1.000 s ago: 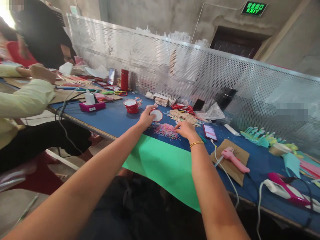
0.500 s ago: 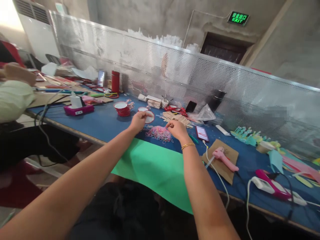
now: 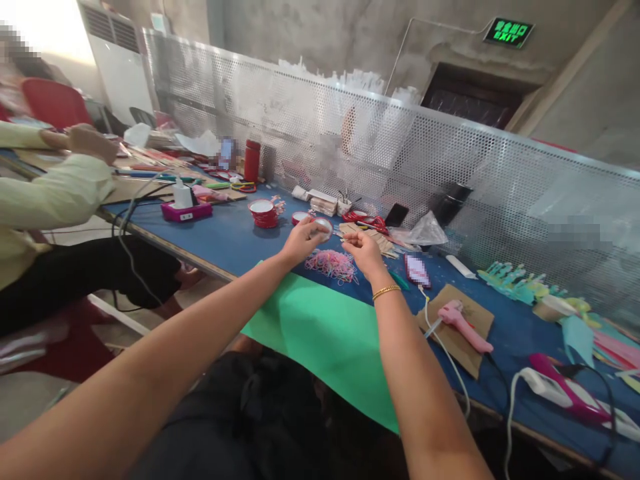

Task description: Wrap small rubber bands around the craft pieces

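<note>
My left hand [image 3: 303,241] grips a small round white disc with a red rim [image 3: 324,225], which partly shows beyond the fingers. My right hand [image 3: 364,252], with a gold bracelet at the wrist, has its fingertips pinched a short way to the right of the disc. Whatever may be between those fingertips is too small to make out. Below and between both hands lies a tangled heap of pink and multicoloured thin strings [image 3: 331,265]. A stack of similar red-rimmed discs [image 3: 263,213] stands to the left. Green sheet [image 3: 325,333] hangs over the table edge under my forearms.
On the blue table [image 3: 215,243] are a pink glue gun [image 3: 463,325] on cardboard, a phone [image 3: 417,270], purple power strips [image 3: 187,212], wooden strips [image 3: 385,241] and a red bottle [image 3: 251,161]. A co-worker's sleeve [image 3: 60,187] is at left. Perforated metal panel [image 3: 280,113] borders the back.
The view has shifted left, bringing more of the co-worker into sight. My right hand has lifted slightly from the string heap toward the disc in my left hand.
</note>
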The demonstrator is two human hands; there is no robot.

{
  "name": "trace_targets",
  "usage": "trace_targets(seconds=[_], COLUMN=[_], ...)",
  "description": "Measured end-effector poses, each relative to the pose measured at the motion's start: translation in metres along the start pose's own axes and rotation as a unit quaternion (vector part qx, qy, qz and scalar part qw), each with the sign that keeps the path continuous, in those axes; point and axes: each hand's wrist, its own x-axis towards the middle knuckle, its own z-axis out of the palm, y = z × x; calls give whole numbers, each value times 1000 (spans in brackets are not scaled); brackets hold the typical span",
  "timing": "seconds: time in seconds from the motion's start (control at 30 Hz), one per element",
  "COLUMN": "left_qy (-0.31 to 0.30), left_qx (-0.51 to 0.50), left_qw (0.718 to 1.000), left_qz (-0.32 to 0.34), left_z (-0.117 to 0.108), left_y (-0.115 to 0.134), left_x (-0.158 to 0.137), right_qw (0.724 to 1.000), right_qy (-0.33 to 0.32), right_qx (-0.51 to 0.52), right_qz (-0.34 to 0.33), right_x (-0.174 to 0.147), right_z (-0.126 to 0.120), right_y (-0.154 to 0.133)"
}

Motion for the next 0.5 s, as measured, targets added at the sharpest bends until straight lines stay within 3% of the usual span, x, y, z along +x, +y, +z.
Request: trace_targets(seconds=[0.23,0.5], left_qy=[-101,-37], left_qx=[0,44], left_qw=[990,996], left_qz=[97,73], left_z=[9,5], left_y=[7,6], left_x=[-4,-2], right_qw=[998,998], right_qy=[-39,-40], right_qx=[51,42], right_qz=[-3,1], right_x=[-2,0], right_z=[13,7], right_y=[1,2])
